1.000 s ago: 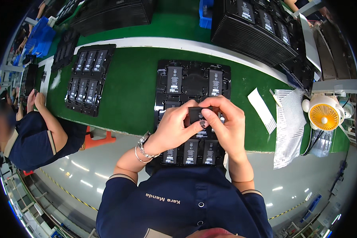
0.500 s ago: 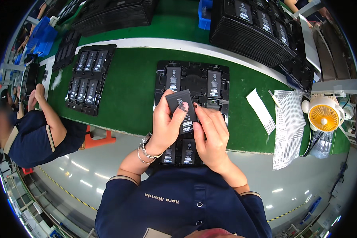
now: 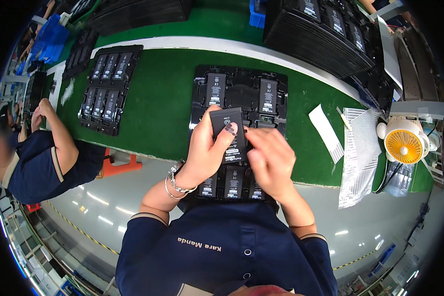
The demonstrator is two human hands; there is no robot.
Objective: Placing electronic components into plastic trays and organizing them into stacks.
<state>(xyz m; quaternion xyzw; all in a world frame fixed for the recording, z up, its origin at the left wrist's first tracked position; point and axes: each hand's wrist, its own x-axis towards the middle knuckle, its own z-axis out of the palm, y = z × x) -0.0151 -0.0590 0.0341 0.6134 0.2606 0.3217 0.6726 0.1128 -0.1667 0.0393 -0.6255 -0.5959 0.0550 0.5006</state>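
at the far left edge a co-worker's arm [image 3: 59,143] in a dark sleeve rests by the green mat [image 3: 163,98], and just beyond it a smaller black tray [image 3: 108,89] lies with its slots filled by flat black battery cells. toward the middle, the left hand [image 3: 204,153], a bracelet at its wrist, is closed around one flat black battery cell [image 3: 230,134], thumb across its face, lifting it tilted just above the big black tray [image 3: 237,91] in front of the person. that tray looks part filled: two cells sit in the far row with bare slots between and beside them, and several cells lie in the near row under the wrists, so by my reading the loading is roughly midway, with the held cell not yet seated. beside it, the right hand [image 3: 271,160] hangs with curled fingers touching the cell's right edge, gripping nothing of its own. further right lie a white paper strip [image 3: 326,133], a white mesh sheet [image 3: 360,153] and a small yellow fan [image 3: 404,145].
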